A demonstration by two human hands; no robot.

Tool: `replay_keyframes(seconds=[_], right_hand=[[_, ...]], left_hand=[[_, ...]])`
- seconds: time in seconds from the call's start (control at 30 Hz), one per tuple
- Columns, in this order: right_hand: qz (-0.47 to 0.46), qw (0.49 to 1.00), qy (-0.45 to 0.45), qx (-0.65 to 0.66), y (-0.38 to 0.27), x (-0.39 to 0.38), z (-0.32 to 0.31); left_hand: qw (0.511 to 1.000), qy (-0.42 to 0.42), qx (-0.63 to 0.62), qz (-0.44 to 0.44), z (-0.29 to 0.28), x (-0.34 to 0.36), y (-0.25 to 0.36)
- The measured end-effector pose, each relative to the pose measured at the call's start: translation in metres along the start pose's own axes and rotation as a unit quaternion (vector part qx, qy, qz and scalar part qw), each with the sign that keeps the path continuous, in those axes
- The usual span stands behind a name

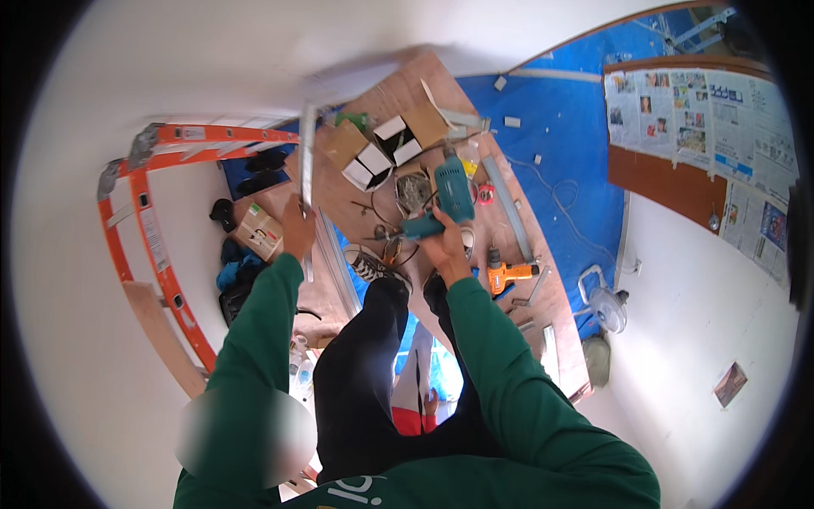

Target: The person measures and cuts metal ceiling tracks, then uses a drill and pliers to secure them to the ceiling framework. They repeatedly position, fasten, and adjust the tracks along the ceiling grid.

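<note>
My left hand (298, 231) is closed around a metal channel strip (307, 157), which stands up from my fingers toward the white wall. In my right hand (447, 246) is a teal power drill (454, 188), gripped by its handle, its chuck end pointing away from me. Just left of the drill sits an open box of small metal fasteners (413, 192). A red tape measure (486, 194) lies to its right. An orange cordless drill (510, 273) rests on the wooden platform (543, 246), right of my right hand.
Open cardboard boxes (407, 138) stand at the platform's far side. An orange stepladder (157, 233) leans at left. Metal channels (507, 208) lie along the right edge. Blue sheeting (543, 127) covers the floor, with a fan (606, 307). Below, another person's hand (432, 400) shows.
</note>
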State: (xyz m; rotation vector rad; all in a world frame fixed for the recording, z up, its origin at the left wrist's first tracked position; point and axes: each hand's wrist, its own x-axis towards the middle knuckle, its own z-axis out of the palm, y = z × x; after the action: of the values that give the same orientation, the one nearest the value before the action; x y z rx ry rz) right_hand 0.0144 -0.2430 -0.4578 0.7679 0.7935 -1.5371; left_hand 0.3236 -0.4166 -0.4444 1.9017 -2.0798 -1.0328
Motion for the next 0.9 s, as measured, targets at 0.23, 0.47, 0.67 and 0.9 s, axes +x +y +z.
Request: replay_keyframes(seconds=[0.23, 0.47, 0.67, 0.9], right_hand=[[0.008, 1.0, 0.015, 0.004, 0.034, 0.085, -0.037], [0.03, 0.995, 0.052, -0.079, 0.043, 0.114, -0.048], [0.138, 0.902, 0.057, -0.405, 0.019, 0.069, -0.06], [0.053, 0.813, 0.188, -0.548, -0.077, 0.0, -0.149]], left_hand=[[0.992, 0.078, 0.094, -0.006, 0.094, 0.085, -0.098], [0.992, -0.055, -0.074, -0.083, 0.152, 0.105, -0.113], [0.986, -0.123, -0.102, -0.05, 0.157, 0.102, -0.096], [0.917, -0.153, -0.281, -0.237, 0.147, 0.113, -0.114]])
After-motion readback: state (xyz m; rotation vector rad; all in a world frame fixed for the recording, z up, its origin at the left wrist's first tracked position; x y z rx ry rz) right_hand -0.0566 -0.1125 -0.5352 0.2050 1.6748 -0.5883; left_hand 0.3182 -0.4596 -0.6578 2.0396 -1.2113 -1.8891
